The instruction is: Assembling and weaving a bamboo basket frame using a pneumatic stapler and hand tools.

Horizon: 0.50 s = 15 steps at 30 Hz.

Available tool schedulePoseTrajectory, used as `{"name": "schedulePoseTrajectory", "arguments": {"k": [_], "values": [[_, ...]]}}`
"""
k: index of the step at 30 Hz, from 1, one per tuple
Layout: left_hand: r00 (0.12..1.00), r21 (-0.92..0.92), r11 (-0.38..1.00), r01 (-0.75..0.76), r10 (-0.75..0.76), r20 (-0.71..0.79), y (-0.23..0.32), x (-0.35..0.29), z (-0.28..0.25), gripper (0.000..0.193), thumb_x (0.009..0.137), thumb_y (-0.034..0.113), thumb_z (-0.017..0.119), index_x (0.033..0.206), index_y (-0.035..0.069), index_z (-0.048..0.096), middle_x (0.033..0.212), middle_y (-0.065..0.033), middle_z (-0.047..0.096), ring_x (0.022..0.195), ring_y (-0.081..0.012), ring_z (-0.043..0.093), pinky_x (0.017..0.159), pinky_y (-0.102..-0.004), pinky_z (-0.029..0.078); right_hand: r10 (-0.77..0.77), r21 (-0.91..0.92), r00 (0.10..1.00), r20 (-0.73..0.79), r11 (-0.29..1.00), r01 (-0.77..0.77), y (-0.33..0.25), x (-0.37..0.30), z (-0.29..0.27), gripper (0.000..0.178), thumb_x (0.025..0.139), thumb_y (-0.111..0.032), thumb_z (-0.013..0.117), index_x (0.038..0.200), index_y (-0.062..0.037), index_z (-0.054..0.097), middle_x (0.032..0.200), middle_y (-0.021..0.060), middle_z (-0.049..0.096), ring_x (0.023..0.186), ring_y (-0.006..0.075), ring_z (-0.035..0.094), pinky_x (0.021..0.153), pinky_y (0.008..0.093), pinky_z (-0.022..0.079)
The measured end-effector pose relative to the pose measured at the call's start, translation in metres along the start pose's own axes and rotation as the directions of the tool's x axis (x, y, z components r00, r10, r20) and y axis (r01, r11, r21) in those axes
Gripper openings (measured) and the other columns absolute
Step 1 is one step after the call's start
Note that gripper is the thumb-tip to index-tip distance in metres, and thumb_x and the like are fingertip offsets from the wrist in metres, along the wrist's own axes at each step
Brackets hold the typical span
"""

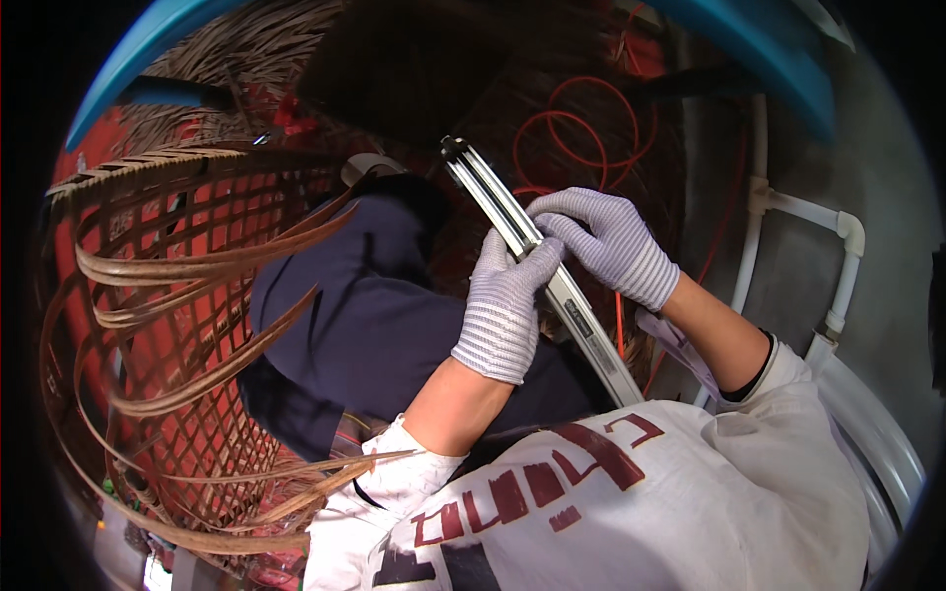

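Observation:
A long silver metal rail (586,325), grooved and black at its far end, slants from the middle of the view down toward my lap. My left hand (503,315), in a striped white-grey glove, is wrapped round it from the left, the thumb pressed on top. My right hand (613,244), gloved the same way, bends over the rail's right side just beyond, fingertips touching it near the left thumb. What the right fingers pinch, if anything, is hidden. A small dark label sits on the rail below the hands.
To the left stands a woven lattice frame (222,295) with curved loose strips (187,261) sticking out. Orange hose (581,128) lies coiled beyond the rail. White pipes (803,209) run along the grey wall at right. A blue curved bar (759,49) arches at the top.

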<state>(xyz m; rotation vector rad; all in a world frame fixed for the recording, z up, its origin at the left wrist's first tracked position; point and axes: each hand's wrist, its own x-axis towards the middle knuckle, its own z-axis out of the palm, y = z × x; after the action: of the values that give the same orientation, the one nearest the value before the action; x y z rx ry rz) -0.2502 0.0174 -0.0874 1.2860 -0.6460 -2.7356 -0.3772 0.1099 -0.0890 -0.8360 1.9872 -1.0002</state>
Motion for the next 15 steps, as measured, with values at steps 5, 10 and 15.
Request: {"name": "schedulePoseTrajectory", "arguments": {"k": [5,10,15], "values": [[0.999,0.035,0.998,0.049,-0.048,-0.019,0.002,0.0,0.002,0.023,0.089,0.004,0.062,0.11,0.003,0.054,0.092,-0.0067,0.06,0.081,-0.0163,0.063,0.075,-0.0297,0.056,0.029,0.057,1.0,0.005,0.998,-0.03,0.006,0.001,0.002,0.02,0.092,-0.015,0.062,0.105,-0.0019,0.069,0.097,0.0141,0.07,0.088,0.025,0.07,0.079,0.033,0.054],[0.998,0.04,0.998,0.049,-0.047,-0.043,-0.002,0.001,0.001,0.028,0.086,0.0,0.063,0.112,0.003,0.054,0.093,-0.0066,0.06,0.081,-0.0172,0.063,0.074,-0.029,0.055,0.046,0.042,0.999,0.021,0.998,-0.047,0.007,0.001,0.002,0.02,0.093,-0.015,0.061,0.106,-0.0019,0.069,0.098,0.0141,0.071,0.088,0.0244,0.07,0.079,0.0322,0.055],[0.999,0.032,0.999,0.033,-0.033,0.001,0.004,-0.002,0.007,0.04,0.082,-0.005,0.061,0.12,0.001,0.051,0.097,-0.0075,0.059,0.087,-0.018,0.062,0.079,-0.0284,0.055,0.192,0.227,0.979,0.074,0.952,-0.204,0.011,-0.001,-0.005,0.026,0.09,-0.018,0.065,0.112,-0.0033,0.068,0.105,0.0108,0.07,0.094,0.0206,0.068,0.083,0.0315,0.054]]}}
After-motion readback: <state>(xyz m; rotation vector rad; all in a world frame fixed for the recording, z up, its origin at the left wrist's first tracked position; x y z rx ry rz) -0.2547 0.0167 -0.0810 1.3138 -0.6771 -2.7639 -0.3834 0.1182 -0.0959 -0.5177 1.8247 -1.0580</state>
